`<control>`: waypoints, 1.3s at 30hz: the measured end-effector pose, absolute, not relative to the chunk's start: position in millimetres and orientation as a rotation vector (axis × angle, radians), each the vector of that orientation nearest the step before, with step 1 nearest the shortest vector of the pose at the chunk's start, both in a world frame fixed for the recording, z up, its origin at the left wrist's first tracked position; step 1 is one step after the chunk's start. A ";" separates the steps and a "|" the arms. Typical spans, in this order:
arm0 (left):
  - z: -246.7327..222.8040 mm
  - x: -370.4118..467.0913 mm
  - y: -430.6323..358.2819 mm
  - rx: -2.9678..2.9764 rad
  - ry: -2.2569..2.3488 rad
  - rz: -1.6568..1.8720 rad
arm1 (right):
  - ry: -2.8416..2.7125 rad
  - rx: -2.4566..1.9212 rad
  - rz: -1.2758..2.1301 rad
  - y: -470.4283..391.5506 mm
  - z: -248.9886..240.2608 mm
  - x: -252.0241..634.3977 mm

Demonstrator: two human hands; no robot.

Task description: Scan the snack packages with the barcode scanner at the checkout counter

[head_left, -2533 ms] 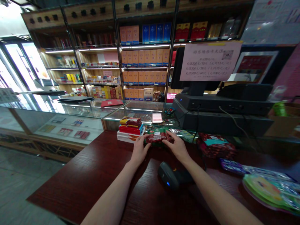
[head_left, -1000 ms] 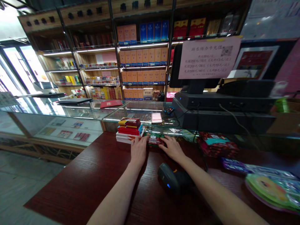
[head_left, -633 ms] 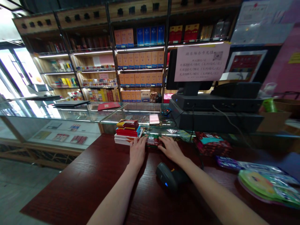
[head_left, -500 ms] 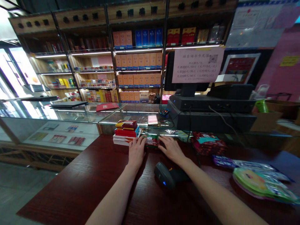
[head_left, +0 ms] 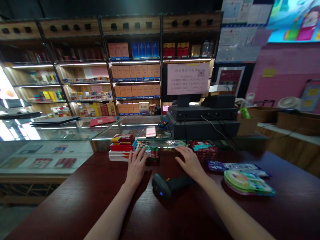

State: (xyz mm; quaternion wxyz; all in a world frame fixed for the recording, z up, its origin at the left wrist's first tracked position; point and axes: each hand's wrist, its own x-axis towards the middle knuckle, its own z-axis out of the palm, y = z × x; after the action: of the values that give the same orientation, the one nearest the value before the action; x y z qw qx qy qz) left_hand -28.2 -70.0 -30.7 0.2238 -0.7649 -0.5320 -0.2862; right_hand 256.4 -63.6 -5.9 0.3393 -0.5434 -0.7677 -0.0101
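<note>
My left hand (head_left: pixel 136 165) is open, its fingers stretched out between a stack of red, yellow and white boxes (head_left: pixel 122 147) and some dark green and red packets (head_left: pixel 151 154). Whether its fingertips touch the packets I cannot tell. To the right, my right hand (head_left: pixel 189 162) hovers over the counter with fingers apart and nothing in it. It is nearest a pile of red and brown packets (head_left: pixel 203 150). A black barcode scanner (head_left: pixel 162 185) with a blue light lies on the wood between my forearms.
Purple packets (head_left: pixel 237 167) and round green packets (head_left: pixel 246 182) lie at the right. Behind the dark wooden counter (head_left: pixel 82 196) stand a glass case (head_left: pixel 130 123) and a monitor with a paper sign (head_left: pixel 188 78). Shelves of orange boxes (head_left: pixel 136 73) line the back wall.
My right hand has come away from the green and red packets and moved right, towards the red and brown pile. My left hand stays by the boxes. The view has turned to the right.
</note>
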 end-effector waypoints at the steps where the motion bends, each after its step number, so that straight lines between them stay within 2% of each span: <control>1: -29.3 -26.9 -70.4 -2.121 -1.445 -0.789 | -1.968 -1.411 -0.031 -66.2 -5.5 264.1; 9: -17.1 -6.5 -54.8 -2.171 -1.297 -0.756 | -1.711 -1.450 -0.132 -61.7 -2.4 336.0; 20: 19.8 65.6 -19.9 -2.363 -1.118 -0.684 | -1.626 -1.755 -0.128 -46.1 -1.8 396.9; 31: 12.4 157.7 1.8 -2.572 -1.142 -0.658 | -1.659 -1.866 0.158 -37.4 13.2 416.8; 39: -1.4 185.5 16.6 -2.718 -1.325 -0.596 | -1.647 -1.789 0.331 -25.7 6.5 428.2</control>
State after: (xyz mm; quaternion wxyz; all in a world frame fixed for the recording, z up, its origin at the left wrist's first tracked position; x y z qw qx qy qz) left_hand 185.5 16.6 -1.4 0.0298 -0.8815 -0.4297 -0.1934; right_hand 428.2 -25.7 6.5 0.3368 -0.6863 -0.6320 0.1271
